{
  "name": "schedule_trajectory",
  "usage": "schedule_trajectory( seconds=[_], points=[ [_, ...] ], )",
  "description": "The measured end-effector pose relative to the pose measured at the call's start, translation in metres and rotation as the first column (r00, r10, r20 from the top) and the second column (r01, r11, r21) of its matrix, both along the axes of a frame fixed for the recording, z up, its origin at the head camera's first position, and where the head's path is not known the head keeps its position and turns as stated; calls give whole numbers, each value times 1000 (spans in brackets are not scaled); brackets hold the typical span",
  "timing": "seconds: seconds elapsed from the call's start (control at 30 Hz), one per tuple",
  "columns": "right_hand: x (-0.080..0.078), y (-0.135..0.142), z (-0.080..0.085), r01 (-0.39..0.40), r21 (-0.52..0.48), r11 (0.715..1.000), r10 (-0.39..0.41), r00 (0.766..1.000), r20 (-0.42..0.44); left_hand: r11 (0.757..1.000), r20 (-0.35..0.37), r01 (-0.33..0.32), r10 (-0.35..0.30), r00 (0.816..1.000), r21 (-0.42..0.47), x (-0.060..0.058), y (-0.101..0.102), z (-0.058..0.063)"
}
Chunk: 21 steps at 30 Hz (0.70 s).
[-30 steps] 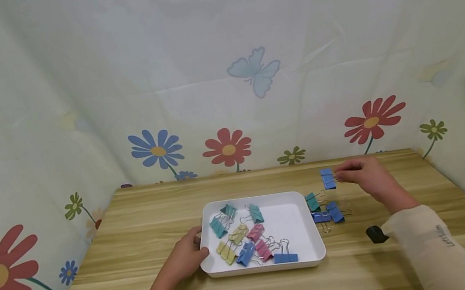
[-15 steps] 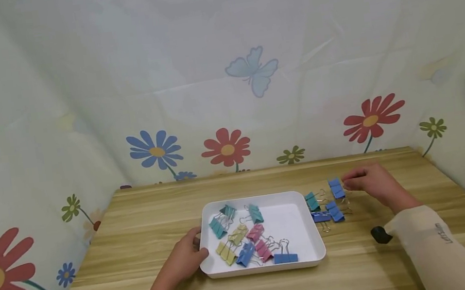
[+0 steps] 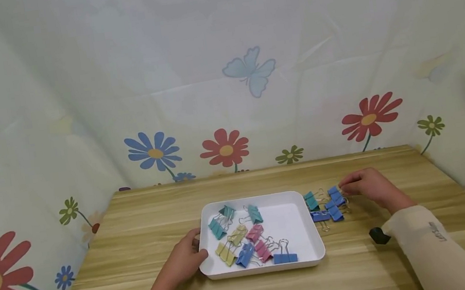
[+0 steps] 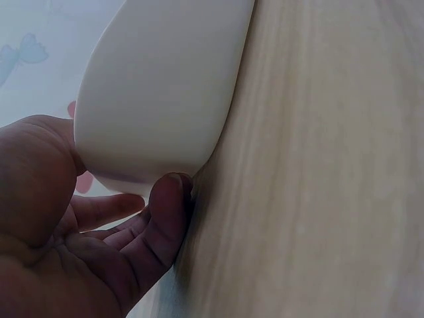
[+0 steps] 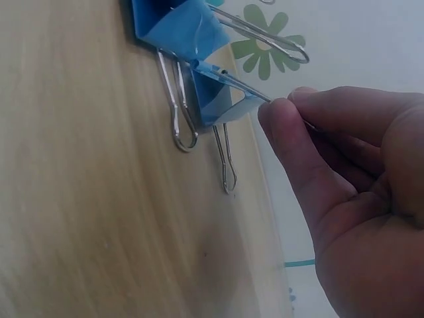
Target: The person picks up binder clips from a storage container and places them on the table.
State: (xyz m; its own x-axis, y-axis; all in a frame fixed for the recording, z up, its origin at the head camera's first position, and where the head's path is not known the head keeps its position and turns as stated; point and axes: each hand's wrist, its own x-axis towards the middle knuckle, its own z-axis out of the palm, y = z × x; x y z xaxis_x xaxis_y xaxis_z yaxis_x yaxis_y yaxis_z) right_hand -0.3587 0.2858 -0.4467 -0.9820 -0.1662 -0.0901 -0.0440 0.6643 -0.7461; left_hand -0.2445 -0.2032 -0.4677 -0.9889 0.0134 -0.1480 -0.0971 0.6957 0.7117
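Note:
My right hand (image 3: 372,189) pinches a wire handle of a blue binder clip (image 3: 335,195) between thumb and forefinger. In the right wrist view this binder clip (image 5: 215,99) is at the table surface, close against another blue clip (image 5: 182,30). My left hand (image 3: 182,259) grips the left end of a white tray (image 3: 285,214). The left wrist view shows the thumb at the tray's (image 4: 159,86) rim and fingers at its underside. Inside the tray lie teal clips (image 3: 217,228), yellow clips (image 3: 226,253), pink clips (image 3: 262,250) and blue clips (image 3: 285,258).
Beside the tray's right edge are a teal binder clip (image 3: 311,201), a blue binder clip (image 3: 320,216) with its handles toward me and another blue binder clip (image 3: 335,212). The wooden table (image 3: 152,207) ends at a flower-printed cloth backdrop (image 3: 191,96).
My right hand has lowered the blue binder clip toward me, down beside the other clips on the table. The left hand and the tray have stayed put.

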Motion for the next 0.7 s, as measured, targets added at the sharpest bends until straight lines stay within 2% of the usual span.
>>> schedule_trajectory(
  seconds=[0.7],
  points=[
    [1, -6, 0, 4, 42, 999, -5, 1000, 22, 1000, -14, 11, -11, 1000, 28, 1, 0, 1]
  ],
)
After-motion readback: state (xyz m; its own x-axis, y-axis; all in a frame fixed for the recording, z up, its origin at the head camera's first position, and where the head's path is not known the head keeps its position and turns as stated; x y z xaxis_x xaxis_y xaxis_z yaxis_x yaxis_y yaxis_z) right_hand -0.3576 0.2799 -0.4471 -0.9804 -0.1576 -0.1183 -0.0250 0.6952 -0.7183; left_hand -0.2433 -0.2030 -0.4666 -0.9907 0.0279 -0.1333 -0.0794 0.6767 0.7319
